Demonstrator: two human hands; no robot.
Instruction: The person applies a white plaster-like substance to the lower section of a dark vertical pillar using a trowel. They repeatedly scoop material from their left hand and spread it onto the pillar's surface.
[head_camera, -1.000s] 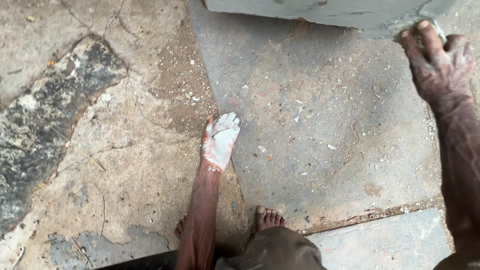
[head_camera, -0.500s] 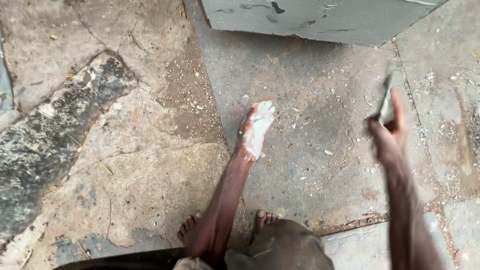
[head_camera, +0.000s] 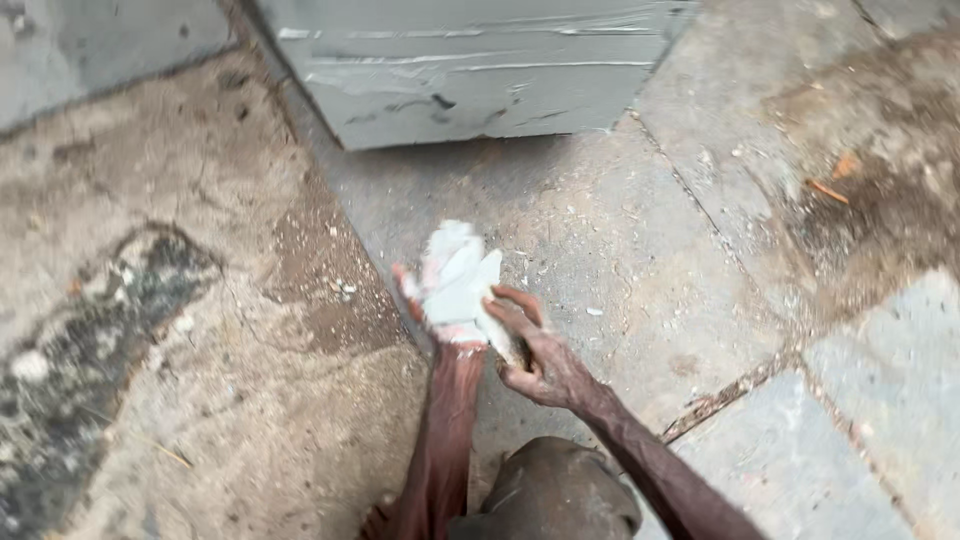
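Left hand (head_camera: 455, 285) open, palm and fingers coated in white paste (head_camera: 460, 275), held up over the stone floor (head_camera: 620, 260). Right hand (head_camera: 535, 350) pressed against the left palm's heel, fingers curled round a small flat scraper (head_camera: 503, 335), mostly hidden; blade edge touching the paste. Both hands low, just in front of a grey painted block (head_camera: 470, 70) resting on the floor. Knee (head_camera: 545, 495) at bottom edge, between the forearms. Dirt and grit scattered on the slabs.
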